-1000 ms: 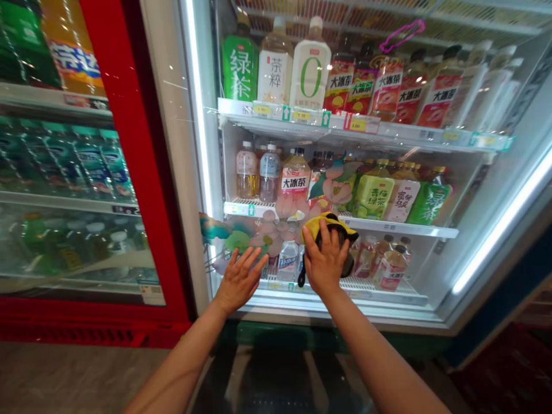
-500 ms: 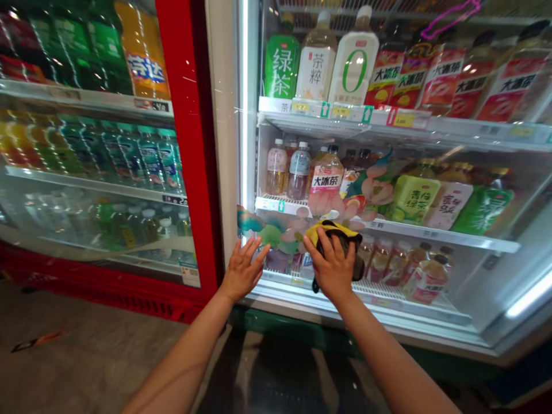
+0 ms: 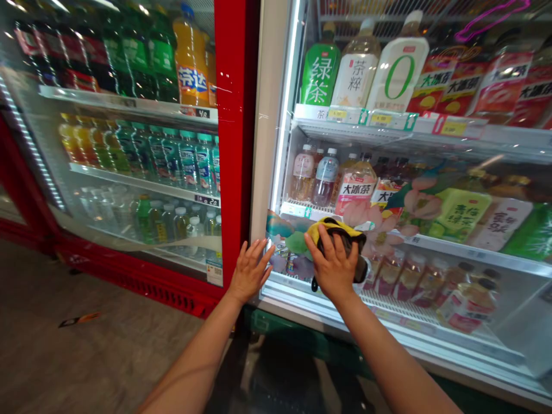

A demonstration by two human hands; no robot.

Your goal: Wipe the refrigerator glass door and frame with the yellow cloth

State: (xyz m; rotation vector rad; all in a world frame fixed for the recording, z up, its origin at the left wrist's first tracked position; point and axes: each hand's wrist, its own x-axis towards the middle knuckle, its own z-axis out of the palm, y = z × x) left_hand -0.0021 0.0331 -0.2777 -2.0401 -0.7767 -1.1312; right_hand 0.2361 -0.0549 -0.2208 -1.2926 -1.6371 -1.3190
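My right hand (image 3: pixel 336 265) presses a yellow and dark grey cloth (image 3: pixel 357 236) against the glass door of the lit drinks fridge, fingers spread over it. A dark loop hangs from the bunched cloth at its lower left. To the left, my left hand (image 3: pixel 250 273) is open with nothing in it, fingers stretched out at the fridge's pale frame (image 3: pixel 262 172) and the door's left edge. Whether it touches the surface I cannot tell. A flower decal (image 3: pixel 383 233) with pink petals and green leaves crosses the glass around the cloth.
Behind the glass, shelves hold several tea bottles (image 3: pixel 356 187). A red-framed fridge (image 3: pixel 233 126) with soft drinks stands on the left. A dark and orange strip (image 3: pixel 80 319) lies on the floor (image 3: pixel 38 356). A green base panel (image 3: pixel 297 332) runs below the lit fridge.
The view has turned left, showing more of the red fridge. Against the lit fridge, both hands and the cloth have shifted left; my left hand is now at its frame.
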